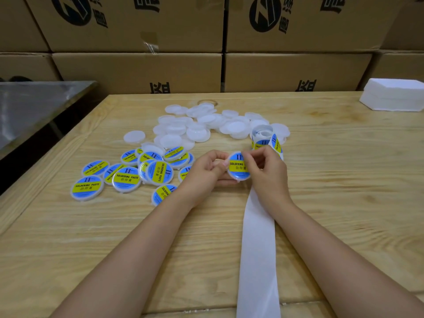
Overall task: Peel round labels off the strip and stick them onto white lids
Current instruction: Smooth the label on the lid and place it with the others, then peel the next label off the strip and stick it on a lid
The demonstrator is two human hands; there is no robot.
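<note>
Wood table (344,180): bare right and front; cartons (137,31) along far edge.
Lid (238,167): one, labelled, mid-table; left hand (206,172) curls round it, right hand (267,167) pinches its top edge.
Strip (258,249): one, from roll (263,136) under right wrist to near edge.
Labelled lids (127,179): about a dozen, left.
Plain lids (197,131): heap behind, too overlapped to count.
Sides: metal top (34,106) left, white stack (394,97) right.

labelled lids (126,180): blue, yellow band, left of strip (258,249) | strip: white | bare lids (197,133): white, beyond strip | table (344,180): pale wood grain
</note>
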